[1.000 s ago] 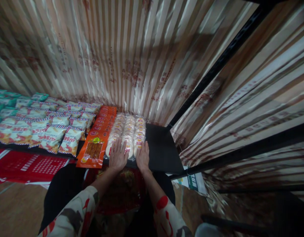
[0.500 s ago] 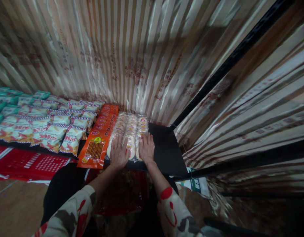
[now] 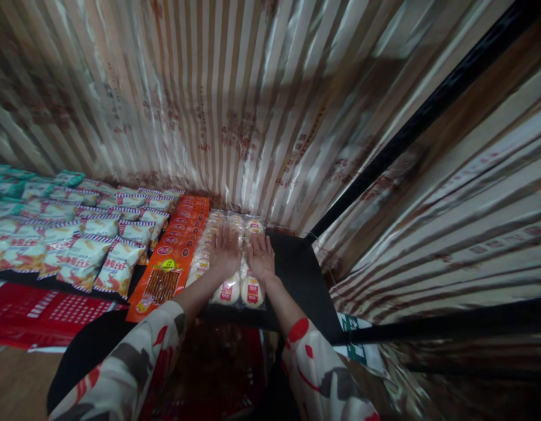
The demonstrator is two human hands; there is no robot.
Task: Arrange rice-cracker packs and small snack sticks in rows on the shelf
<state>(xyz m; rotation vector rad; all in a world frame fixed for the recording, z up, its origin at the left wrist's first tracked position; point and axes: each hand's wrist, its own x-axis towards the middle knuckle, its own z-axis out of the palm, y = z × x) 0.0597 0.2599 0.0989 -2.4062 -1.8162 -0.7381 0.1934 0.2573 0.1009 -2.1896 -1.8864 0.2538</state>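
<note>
Rows of clear packets of round white crackers (image 3: 227,290) lie on a black shelf (image 3: 292,263). My left hand (image 3: 225,252) rests flat on the middle packets, fingers stretched toward the back. Beside it, my right hand (image 3: 260,255) lies flat along the right-hand row, fingers extended and slightly apart. Neither hand grips anything. Just left of the crackers, overlapping orange packets of brown snack sticks (image 3: 161,282) run from front to back.
White snack bags with striped edges (image 3: 116,266) fill the shelf farther left, with green bags (image 3: 7,186) beyond them. Striped plastic sheeting (image 3: 217,117) hangs behind. A black post (image 3: 362,175) slants up at the right. Red packaging (image 3: 46,316) lies below the shelf.
Both hands have slid toward the back over the cracker packets, uncovering the front ones. The view has shifted slightly, so the shelf appears lower.
</note>
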